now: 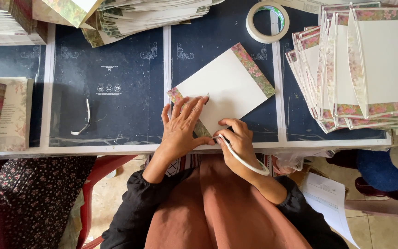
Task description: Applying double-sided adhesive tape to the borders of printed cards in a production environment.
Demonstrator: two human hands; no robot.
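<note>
A white card sheet with floral-printed borders lies tilted on the dark blue work surface. My left hand presses flat on its near corner, fingers spread. My right hand pinches a thin white strip at the sheet's near floral edge; the strip curves back over my wrist.
A roll of white tape sits at the back. A fanned stack of floral-edged sheets fills the right side. More printed stacks lie at the back left and far left. A loose white strip lies left of centre.
</note>
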